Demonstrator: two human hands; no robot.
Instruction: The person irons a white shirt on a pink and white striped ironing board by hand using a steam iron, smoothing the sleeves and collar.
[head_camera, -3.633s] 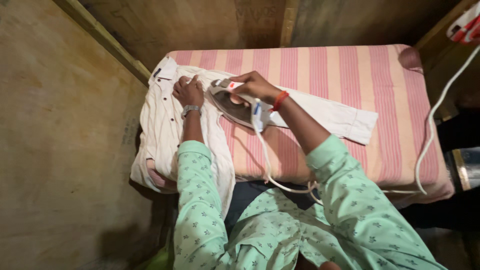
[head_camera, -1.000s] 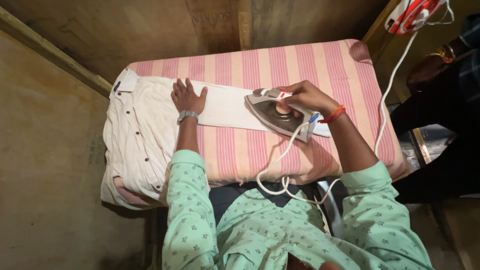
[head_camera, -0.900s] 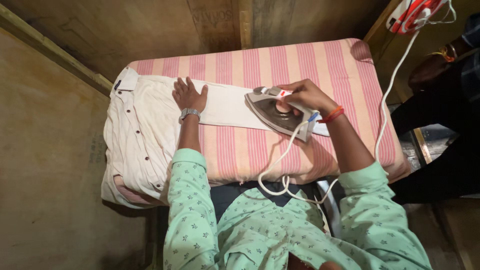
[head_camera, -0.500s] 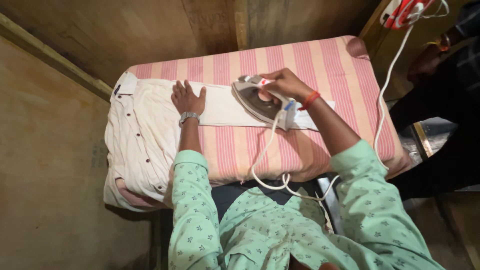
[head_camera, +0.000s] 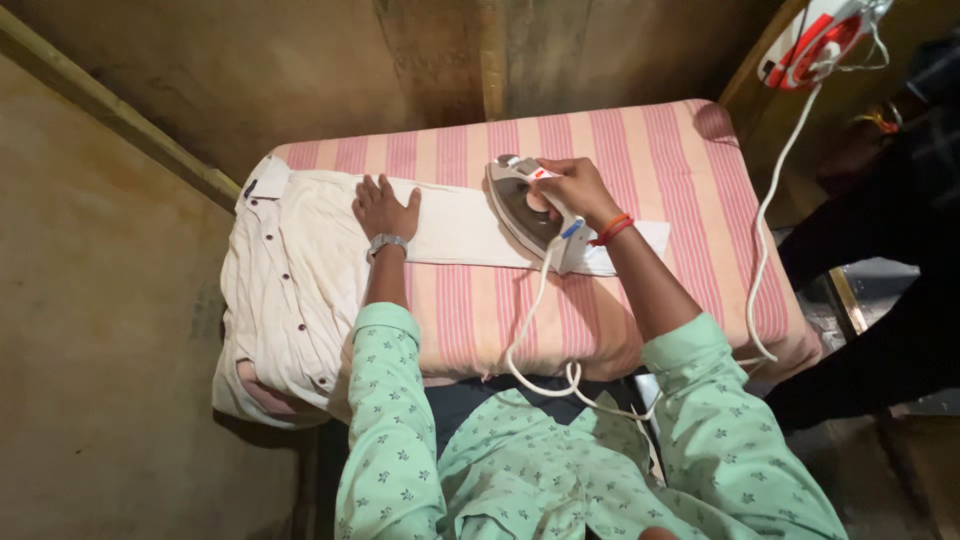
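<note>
Right hand (head_camera: 572, 190) was closed on the iron (head_camera: 525, 203), mid-pass on the shirt sleeve (head_camera: 470, 228) on the striped board (head_camera: 640, 170). We judged it the sleeve-pressing step; next stroke needs the cloth taut. Iron's long axis ran diagonal, nose up-left toward the collar. Left hand (head_camera: 385, 208) lay open, flat, pinning the shirt (head_camera: 290, 290).

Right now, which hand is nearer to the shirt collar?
Left. The left hand lies flat on the shirt sleeve, close beside the collar. The right hand grips the iron farther along the sleeve, away from the collar.
</note>
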